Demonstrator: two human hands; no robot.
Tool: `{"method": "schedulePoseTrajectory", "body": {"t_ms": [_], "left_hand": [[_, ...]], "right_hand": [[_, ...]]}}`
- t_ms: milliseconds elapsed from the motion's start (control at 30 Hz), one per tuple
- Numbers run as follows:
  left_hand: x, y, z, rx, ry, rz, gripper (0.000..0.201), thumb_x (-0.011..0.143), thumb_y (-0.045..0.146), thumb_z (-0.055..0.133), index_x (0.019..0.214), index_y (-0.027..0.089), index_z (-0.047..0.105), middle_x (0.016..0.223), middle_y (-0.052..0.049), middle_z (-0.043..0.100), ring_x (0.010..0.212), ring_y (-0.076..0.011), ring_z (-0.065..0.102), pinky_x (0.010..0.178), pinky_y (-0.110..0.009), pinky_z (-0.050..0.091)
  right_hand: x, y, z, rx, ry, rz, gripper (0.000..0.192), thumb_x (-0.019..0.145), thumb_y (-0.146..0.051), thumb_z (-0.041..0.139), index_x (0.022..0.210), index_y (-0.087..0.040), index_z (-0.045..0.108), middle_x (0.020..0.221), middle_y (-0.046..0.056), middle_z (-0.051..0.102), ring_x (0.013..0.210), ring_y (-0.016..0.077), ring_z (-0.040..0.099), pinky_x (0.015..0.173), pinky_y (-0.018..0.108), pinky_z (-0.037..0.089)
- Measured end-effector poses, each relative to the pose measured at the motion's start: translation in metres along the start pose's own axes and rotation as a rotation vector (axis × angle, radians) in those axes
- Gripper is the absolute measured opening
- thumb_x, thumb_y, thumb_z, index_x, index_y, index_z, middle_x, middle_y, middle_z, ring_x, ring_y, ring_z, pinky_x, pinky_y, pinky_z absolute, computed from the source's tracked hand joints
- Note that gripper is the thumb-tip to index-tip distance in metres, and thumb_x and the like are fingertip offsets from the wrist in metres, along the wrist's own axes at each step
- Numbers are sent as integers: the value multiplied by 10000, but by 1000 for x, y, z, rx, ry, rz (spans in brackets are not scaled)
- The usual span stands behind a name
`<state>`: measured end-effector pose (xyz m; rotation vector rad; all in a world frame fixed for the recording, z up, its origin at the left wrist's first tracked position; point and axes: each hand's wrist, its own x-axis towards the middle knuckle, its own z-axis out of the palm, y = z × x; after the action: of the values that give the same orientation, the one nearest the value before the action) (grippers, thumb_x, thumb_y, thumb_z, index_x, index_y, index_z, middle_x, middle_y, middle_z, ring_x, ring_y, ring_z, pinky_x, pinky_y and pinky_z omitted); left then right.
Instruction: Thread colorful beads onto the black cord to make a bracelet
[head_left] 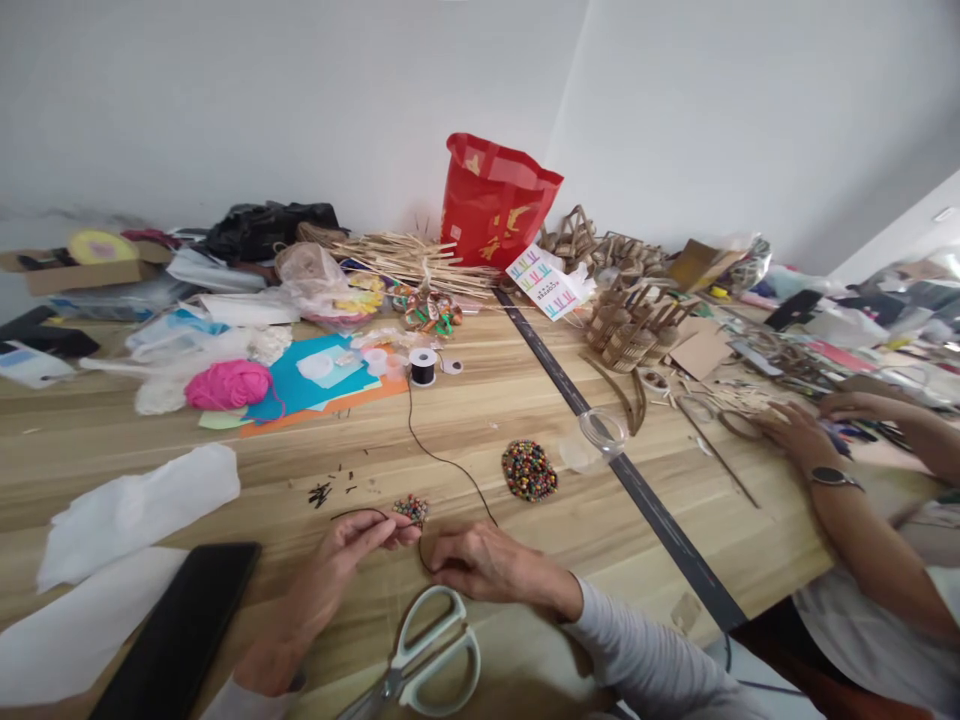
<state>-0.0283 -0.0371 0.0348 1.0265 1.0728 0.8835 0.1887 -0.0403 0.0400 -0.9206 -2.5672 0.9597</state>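
Two hands low on the tabletop [525, 400]: left hand [360, 540] pinches black cord [442, 460] beside a small bead cluster [411, 509], right hand [480, 562] curled closed over it. One tug could scatter those beads.

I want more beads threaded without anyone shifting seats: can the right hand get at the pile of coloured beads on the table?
Probably yes: the pile of coloured beads lies on bare wood just beyond the right hand, with only the thin black cord running between them.
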Motion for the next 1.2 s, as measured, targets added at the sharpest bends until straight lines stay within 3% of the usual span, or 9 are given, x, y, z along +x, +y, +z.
{"method": "schedulePoseTrajectory", "body": {"t_ms": [167, 300, 433, 633, 733, 900, 1000, 1067, 1200], "left_hand": [[3, -5, -5, -13, 22, 41, 169, 691, 341, 719, 750, 187, 755, 827, -53, 753, 785, -208, 641, 739, -289, 476], [5, -9, -6, -132, 10, 32, 173, 668, 346, 740, 741, 191, 761, 933, -66, 744, 826, -213, 626, 733, -286, 474], [6, -8, -5, -186, -12, -34, 207, 650, 366, 753, 759, 191, 766, 906, -71, 750, 789, -205, 627, 738, -292, 472], [6, -5, -2, -14, -13, 9, 235, 684, 380, 710, 769, 168, 763, 768, -60, 736, 743, -196, 617, 715, -283, 472], [7, -8, -2, 86, -41, 6, 232, 679, 380, 700, 747, 165, 753, 736, -47, 727, 733, -197, 621, 703, -285, 480], [11, -23, -1, 169, -144, -11, 250, 685, 358, 682, 807, 146, 737, 745, -54, 737, 715, -199, 640, 700, -297, 488], [12, -32, -2, 238, -190, 58, 210, 727, 312, 644, 822, 149, 735, 750, -48, 735, 716, -192, 639, 690, -282, 481], [13, -35, -3, 258, -216, 86, 197, 754, 285, 614, 834, 151, 734, 768, -49, 738, 723, -189, 642, 691, -276, 479], [14, -35, -4, 260, -225, 93, 213, 752, 292, 610, 848, 146, 733, 779, -55, 742, 725, -193, 642, 696, -280, 478]], "right_hand": [[-7, 7, -20, 387, 18, 201, 147, 875, -150, 467, 960, -128, 585, 674, -9, 607, 525, 79, 543, 506, 161, 397], [-16, 14, -41, 247, 99, 210, 125, 850, -200, 547, 890, -140, 649, 727, 0, 619, 633, 91, 542, 572, 171, 394], [-22, 27, -53, 179, 38, 223, 184, 876, -260, 531, 868, -140, 670, 746, 16, 630, 638, 101, 545, 573, 186, 393], [-31, 41, -62, 64, -137, 166, 153, 863, -203, 547, 805, -151, 679, 764, 22, 642, 680, 116, 570, 613, 203, 404], [-32, 39, -65, -87, -127, 200, 83, 824, -220, 605, 808, -177, 675, 816, 23, 636, 735, 136, 578, 642, 218, 407], [-15, 20, -51, -155, 91, 217, 170, 839, -303, 608, 954, -179, 627, 919, 39, 623, 811, 150, 588, 699, 229, 421], [0, 5, -33, -107, 115, 162, 241, 827, -349, 630, 998, -183, 591, 923, 23, 622, 742, 122, 593, 632, 202, 410], [9, -3, -21, -179, 81, 109, 292, 794, -390, 660, 1002, -198, 591, 988, 33, 620, 808, 147, 600, 648, 211, 402], [18, -7, -2, -160, 82, 103, 208, 792, -342, 661, 882, -169, 589, 756, 7, 612, 657, 127, 562, 581, 201, 360]]}}
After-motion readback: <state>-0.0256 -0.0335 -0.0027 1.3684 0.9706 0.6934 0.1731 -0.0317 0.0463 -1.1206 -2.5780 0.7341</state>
